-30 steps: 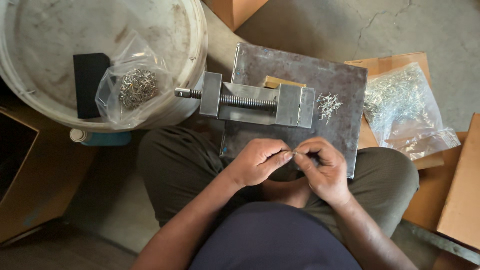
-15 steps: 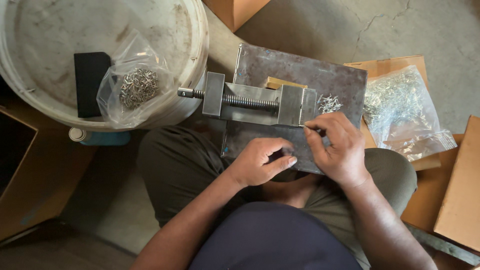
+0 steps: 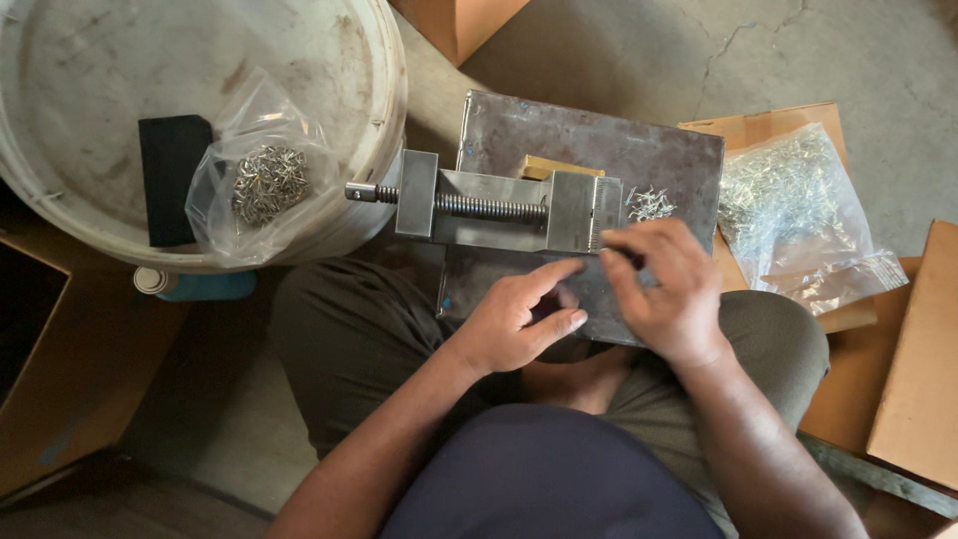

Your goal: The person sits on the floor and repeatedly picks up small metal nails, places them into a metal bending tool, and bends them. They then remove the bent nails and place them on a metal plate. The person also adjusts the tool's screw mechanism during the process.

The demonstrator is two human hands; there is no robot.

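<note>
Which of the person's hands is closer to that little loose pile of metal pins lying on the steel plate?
The right hand. Its fingertips sit just below the loose pile of pins, beside the vise. The left hand is lower and further left, over the plate's near edge.

Both hands crowded the near edge of the steel plate [image 3: 599, 150]: left hand [image 3: 514, 324] just below the vise [image 3: 499, 208], right hand [image 3: 664, 289] at its right jaw end. Vise blocked the plate's middle; wooden block [image 3: 559, 166] sat behind it. Small pile of pins [image 3: 649, 204] lay right of the vise. Plate's far strip was bare. White bucket [image 3: 200, 120] closed off the left, bag of pins [image 3: 798, 215] on cardboard [image 3: 768, 125] the right.
</note>
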